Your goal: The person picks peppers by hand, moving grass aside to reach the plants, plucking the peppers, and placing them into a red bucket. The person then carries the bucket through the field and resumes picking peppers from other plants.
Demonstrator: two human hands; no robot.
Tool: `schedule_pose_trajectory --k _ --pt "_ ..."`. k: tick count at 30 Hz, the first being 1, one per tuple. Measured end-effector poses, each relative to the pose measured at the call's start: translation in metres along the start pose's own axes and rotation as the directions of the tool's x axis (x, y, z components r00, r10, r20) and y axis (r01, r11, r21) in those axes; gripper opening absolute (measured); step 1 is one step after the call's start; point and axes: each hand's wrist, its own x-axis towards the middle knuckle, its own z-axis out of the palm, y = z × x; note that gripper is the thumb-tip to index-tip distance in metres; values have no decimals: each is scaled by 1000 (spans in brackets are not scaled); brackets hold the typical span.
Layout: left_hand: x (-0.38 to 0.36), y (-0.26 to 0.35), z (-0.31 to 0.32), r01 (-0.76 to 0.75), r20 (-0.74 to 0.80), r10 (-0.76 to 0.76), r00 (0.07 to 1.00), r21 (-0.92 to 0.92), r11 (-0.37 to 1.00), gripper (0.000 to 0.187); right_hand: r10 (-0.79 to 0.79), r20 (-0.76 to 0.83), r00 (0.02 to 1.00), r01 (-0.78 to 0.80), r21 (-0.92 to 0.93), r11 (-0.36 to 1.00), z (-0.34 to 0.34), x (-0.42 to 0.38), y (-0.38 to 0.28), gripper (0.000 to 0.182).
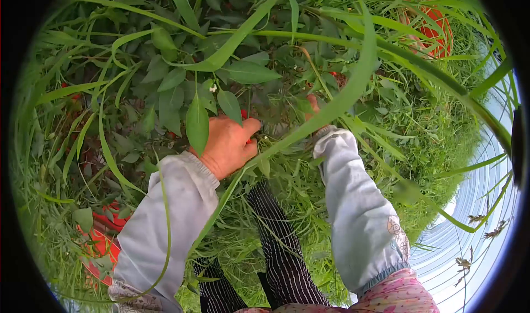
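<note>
My left hand is in the middle of the plants, its fingers curled closed around small red peppers that show between thumb and fingers. Green pepper leaves hang over its back, near a small white flower. To the right, my right hand reaches in among the leaves. Only part of it shows beyond the cuff, and its fingers are mostly hidden by foliage and a long grass blade.
A red container with red items sits in the grass at lower left. Another red container stands at upper right behind grass. Long blades cross the view. Pale ridged sheeting lies at right. My striped legs are below.
</note>
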Motion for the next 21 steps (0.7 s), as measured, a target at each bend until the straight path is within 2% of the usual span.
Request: schedule_pose_trajectory --k 3,6,7,10,13,16,19,21 --pt "-5 -6 9 -32 -29 33 999 50 998 28 -32 -10 999 31 -123 992 13 17 -6 29" --pt "-14 -12 17 -3 -73 6 997 31 1000 31 -48 -14 999 44 -202 978 19 39 -12 29" --pt "-14 -11 13 72 0 -72 997 8 997 37 -53 -16 998 48 -225 973 22 46 -13 29" --pt "-16 -24 23 6 -126 -10 992 -34 999 27 -57 -33 998 47 -254 966 26 59 -11 29" --pt "-19 -24 21 -3 -97 1 995 -20 1000 28 -63 -38 997 51 -260 964 32 62 -10 29" --pt "-20 -25 37 6 -187 -12 982 -33 999 29 -68 -38 997 56 -265 963 37 62 -11 29" --pt "-16 -23 49 -47 -290 46 956 5 999 27 -74 -42 996 60 -262 963 41 61 -14 29" --pt "-16 -18 42 23 -159 -29 987 -37 999 35 -76 -50 996 60 -254 965 42 60 -14 29"
